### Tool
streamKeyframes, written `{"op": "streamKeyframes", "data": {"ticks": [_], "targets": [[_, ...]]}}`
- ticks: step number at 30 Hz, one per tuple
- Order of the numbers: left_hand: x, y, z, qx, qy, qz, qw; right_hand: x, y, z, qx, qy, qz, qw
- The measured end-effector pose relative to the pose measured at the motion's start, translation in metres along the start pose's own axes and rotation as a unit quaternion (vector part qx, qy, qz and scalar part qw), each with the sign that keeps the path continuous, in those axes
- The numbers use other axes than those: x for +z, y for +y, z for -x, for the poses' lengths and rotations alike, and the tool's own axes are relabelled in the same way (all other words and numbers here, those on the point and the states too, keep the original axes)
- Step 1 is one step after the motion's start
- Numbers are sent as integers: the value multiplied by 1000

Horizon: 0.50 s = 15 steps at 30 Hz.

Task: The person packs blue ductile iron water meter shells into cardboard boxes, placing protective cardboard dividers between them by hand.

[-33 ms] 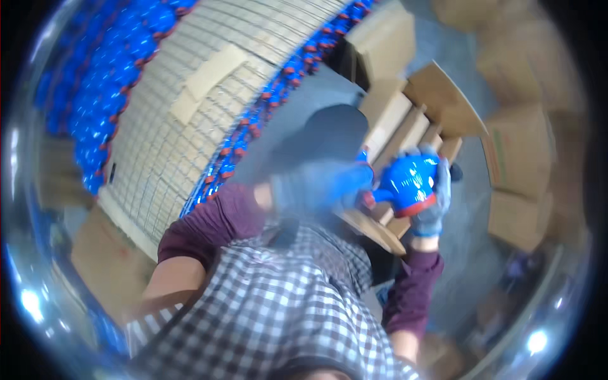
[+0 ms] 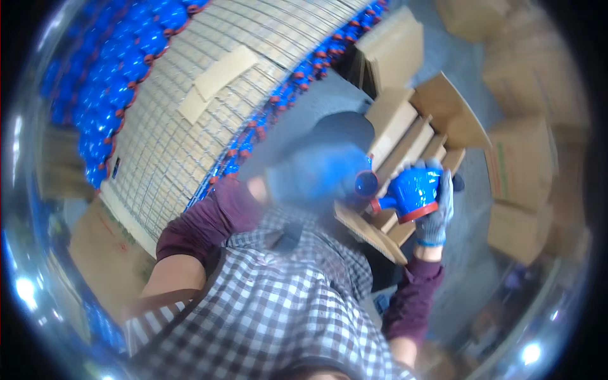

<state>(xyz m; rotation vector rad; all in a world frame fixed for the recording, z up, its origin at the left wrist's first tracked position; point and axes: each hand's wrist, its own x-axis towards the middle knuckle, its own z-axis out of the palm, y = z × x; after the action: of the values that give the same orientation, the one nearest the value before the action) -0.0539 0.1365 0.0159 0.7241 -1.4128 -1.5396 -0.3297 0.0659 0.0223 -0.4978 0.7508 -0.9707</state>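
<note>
My right hand (image 2: 437, 218), in a grey-blue knit glove, grips a shiny blue teapot (image 2: 411, 190) with a red rim round its lower side and a short red-tipped spout pointing left. My left hand (image 2: 310, 177), gloved alike, is smeared by motion. At its fingertips is a small blue round piece (image 2: 366, 183) with a reddish edge, its dark round face showing just left of the spout. The fingers of that hand cannot be made out singly. Below both hands stands an open carton (image 2: 396, 117) with cardboard dividers inside.
A wire-grid table (image 2: 171, 120) lies on the left, with flat cardboard pieces (image 2: 218, 79) on it. Rows of blue-and-red items (image 2: 136, 60) line its far left and right edges. Cardboard boxes (image 2: 522, 161) stand along the right. Folded cardboard (image 2: 392, 50) leans behind the carton.
The view has shifted slightly. The small blue piece at my left hand now shows its round face more clearly. My right hand keeps its hold on the teapot.
</note>
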Motion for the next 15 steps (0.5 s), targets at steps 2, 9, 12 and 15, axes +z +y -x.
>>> {"op": "streamKeyframes", "data": {"ticks": [2,9,12,15], "targets": [[-76,-1,24,-56,182,276,942,-12,-8,2,-37,64,296,952],[-383,38,210,113,642,348,674,-142,55,-58,32,-69,723,687],[-404,48,217,66,647,391,651,-155,61,-54,-60,-251,819,513],[-387,48,188,14,660,297,690,-151,58,-59,27,-229,855,464]]}}
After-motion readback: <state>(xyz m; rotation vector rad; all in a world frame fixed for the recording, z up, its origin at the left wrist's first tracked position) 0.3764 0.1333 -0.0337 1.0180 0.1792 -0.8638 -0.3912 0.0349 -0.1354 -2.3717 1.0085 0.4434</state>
